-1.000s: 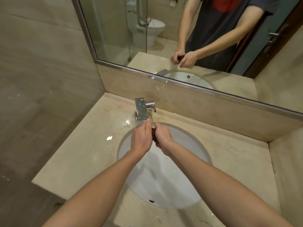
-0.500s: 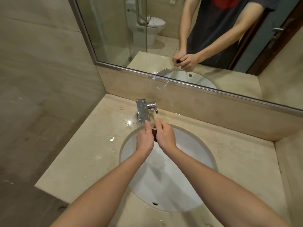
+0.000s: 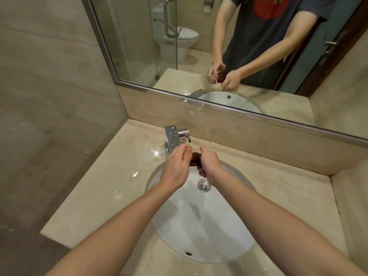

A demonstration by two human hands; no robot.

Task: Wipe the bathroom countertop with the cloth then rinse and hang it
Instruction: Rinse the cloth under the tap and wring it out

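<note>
Qty: 2 hands, i.e. left hand [image 3: 176,168] & right hand [image 3: 211,166]. 1 cloth [image 3: 196,157], 1 sink [image 3: 199,226], 1 tap [image 3: 172,138], 1 drain plug [image 3: 204,185], 1 mirror [image 3: 139,46], 1 countertop [image 3: 278,186], 1 toilet [image 3: 185,38] (reflected).

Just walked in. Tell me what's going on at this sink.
A person holds a small dark cloth bunched between both hands over the basin, just in front of the faucet. The right hand grips it and the left hand pinches its other end, as if wringing it out. No stream of water shows at the faucet. The countertop left of the basin has wet patches.
</note>
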